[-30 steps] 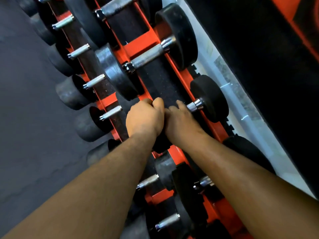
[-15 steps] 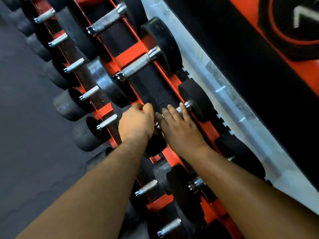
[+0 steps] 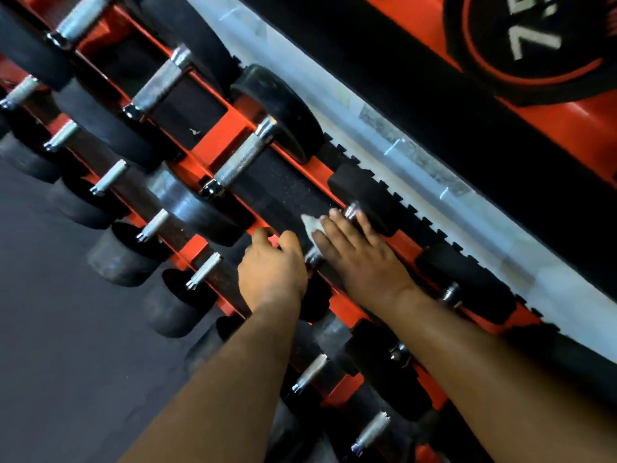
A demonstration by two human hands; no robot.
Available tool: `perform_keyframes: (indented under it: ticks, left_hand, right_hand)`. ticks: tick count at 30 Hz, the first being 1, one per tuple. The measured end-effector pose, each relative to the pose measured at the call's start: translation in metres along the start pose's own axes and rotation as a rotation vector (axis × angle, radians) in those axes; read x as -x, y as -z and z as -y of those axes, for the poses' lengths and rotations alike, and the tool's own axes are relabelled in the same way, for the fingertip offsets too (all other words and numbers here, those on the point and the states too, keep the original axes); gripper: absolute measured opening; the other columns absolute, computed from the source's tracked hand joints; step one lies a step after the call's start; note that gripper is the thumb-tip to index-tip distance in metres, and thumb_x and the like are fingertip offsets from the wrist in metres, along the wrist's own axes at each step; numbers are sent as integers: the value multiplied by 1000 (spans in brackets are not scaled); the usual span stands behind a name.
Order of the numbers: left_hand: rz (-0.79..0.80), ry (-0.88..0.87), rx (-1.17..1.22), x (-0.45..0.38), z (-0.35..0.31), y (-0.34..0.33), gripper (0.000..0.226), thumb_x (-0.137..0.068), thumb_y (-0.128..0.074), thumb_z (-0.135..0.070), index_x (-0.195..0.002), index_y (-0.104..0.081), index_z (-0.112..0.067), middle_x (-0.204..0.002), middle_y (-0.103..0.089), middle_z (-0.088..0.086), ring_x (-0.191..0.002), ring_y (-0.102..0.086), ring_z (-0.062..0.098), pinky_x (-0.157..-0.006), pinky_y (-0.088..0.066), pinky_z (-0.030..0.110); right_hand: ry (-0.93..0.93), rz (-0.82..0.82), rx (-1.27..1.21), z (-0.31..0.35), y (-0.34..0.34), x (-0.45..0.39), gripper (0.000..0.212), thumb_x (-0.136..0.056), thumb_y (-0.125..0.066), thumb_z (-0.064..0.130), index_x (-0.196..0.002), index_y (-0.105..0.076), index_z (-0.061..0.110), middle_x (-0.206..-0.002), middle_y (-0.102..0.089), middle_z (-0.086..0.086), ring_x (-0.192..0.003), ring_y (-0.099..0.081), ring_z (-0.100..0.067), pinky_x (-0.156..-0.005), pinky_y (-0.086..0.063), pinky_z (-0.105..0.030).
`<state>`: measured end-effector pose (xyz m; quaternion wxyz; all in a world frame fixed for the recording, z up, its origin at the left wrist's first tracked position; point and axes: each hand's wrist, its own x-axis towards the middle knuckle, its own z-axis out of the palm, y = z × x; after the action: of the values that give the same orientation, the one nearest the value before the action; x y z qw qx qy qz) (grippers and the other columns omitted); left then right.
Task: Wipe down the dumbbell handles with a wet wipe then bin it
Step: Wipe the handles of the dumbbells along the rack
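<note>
1. The right hand [image 3: 359, 262] lies flat, fingers straight, pressing a white wet wipe [image 3: 312, 225] onto a dumbbell handle [image 3: 314, 257] on the orange rack [image 3: 230, 128]
2. The left hand [image 3: 272, 272] curls round the near end of the same dumbbell, just beside the wipe
3. Further dumbbells fill both rack tiers

Orange rack [image 3: 218, 135]; black dumbbells [image 3: 240, 162] in rows on it; dark floor [image 3: 50, 362] below.

The right hand [image 3: 359, 259] covers most of the wet wipe [image 3: 311, 224] and the dumbbell handle [image 3: 314, 257] beneath; upper-left dumbbells [image 3: 83, 15] are blurred and cropped.
</note>
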<state>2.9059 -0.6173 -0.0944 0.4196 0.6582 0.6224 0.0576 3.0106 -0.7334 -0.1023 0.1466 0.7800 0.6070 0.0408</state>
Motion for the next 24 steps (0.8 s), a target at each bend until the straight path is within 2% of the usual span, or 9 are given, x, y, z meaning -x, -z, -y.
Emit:
perform_keyframes:
  ticks: [3,6,8,10,12,14,17,22,24]
  left_hand:
    - [17,7,-22,-3,2,-2,35,-94,-42,-41,-114,-64,-23,-115,-69,11,-111,-59,39,-89,-42,42]
    - [17,-1,-27,-3,2,-2,36,-94,-41,-42,-115,-65,-24,-115,-69,11,-112,-59,39,-92,-43,43]
    - [18,-6,-18,-5,2,-2,37,-94,-41,-42,-115,-66,-24,-115,-69,10,-111,-59,38,-92,-43,43]
    - [12,-10,-2,-6,2,-1,36,-95,-42,-43,-114,-66,-24,-115,-69,10,-111,-59,37,-92,-44,43]
    - [13,-11,-10,-4,3,-2,38,-96,-42,-44,-116,-67,-24,-116,-68,11,-112,-59,36,-93,-44,42]
    - [11,-11,-13,-1,4,-3,37,-96,-42,-43,-116,-67,-23,-116,-67,10,-112,-58,35,-88,-41,40]
    - [1,2,0,-1,2,-1,36,-96,-43,-41,-115,-68,-24,-115,-67,11,-112,-58,36,-86,-39,39]
    - [-12,19,0,-3,1,-2,38,-92,-41,-45,-110,-68,-27,-110,-70,10,-108,-60,36,-93,-48,43]
    - [-17,20,-4,-2,1,-2,41,-89,-38,-48,-107,-69,-27,-107,-70,9,-105,-61,36,-93,-49,45]
  right_hand:
    - [-69,35,77,8,0,12,60,-102,-24,22,-157,-12,1,-165,-12,-21,-153,-10,-35,-124,-14,-51]
    - [-95,76,56,14,11,-24,52,-100,-23,20,-147,-37,1,-162,-14,-27,-152,-8,-40,-124,-10,-52]
    - [7,185,16,12,19,-49,47,-99,-30,23,-141,-43,5,-163,-15,-25,-152,-5,-41,-124,-5,-53]
    - [126,249,-26,0,26,-53,57,-98,-26,17,-154,-27,12,-160,-24,-18,-152,-11,-38,-124,-6,-52]
    - [210,182,-105,-13,24,-37,62,-97,-23,12,-158,-20,24,-149,-40,-10,-145,-28,-36,-125,-11,-47]
    - [237,84,-83,-17,18,-16,62,-96,-23,12,-156,-32,23,-144,-49,-12,-140,-39,-35,-123,-17,-47]
    - [133,63,-22,-15,7,-8,58,-97,-20,15,-151,-41,9,-147,-49,-18,-142,-40,-35,-121,-25,-50]
    - [62,18,-23,-3,8,-41,64,-87,-5,6,-120,-59,6,-118,-62,-16,-131,-49,-36,-125,-11,-47]
    - [55,24,-40,-6,6,-36,63,-89,-10,5,-133,-55,5,-127,-59,-16,-138,-43,-35,-125,-10,-45]
